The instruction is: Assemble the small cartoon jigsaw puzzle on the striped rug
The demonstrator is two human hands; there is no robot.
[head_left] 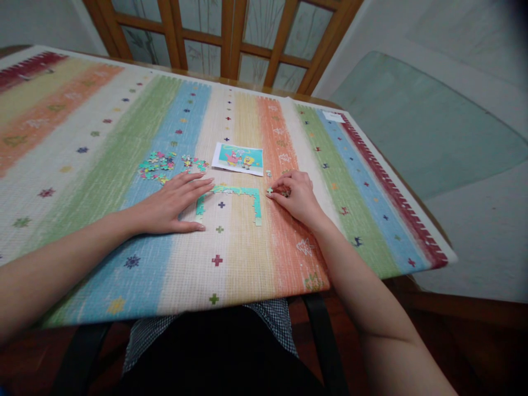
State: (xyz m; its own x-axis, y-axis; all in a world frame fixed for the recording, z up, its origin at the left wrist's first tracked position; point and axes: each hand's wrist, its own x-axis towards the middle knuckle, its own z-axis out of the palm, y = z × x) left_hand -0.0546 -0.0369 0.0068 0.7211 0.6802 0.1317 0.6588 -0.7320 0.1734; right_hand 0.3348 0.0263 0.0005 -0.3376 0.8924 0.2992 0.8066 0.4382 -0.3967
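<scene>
Striped mat (103, 165) over tabletop (315, 99), wooden lattice (231, 38) behind. Left grip (173, 203) released, flat on mat, touching puzzle frame (237, 191); loose pieces (159, 164) just beyond fingertips. Right grip (295, 195) curled, pinching puzzle piece (270, 191) just beside frame's right corner.

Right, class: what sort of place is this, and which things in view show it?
Most likely a room in a home. A striped, many-coloured woven mat covers a table, a wooden-framed glazed screen stands behind it, and a part-built teal jigsaw border lies between the left hand and right hand.
</scene>
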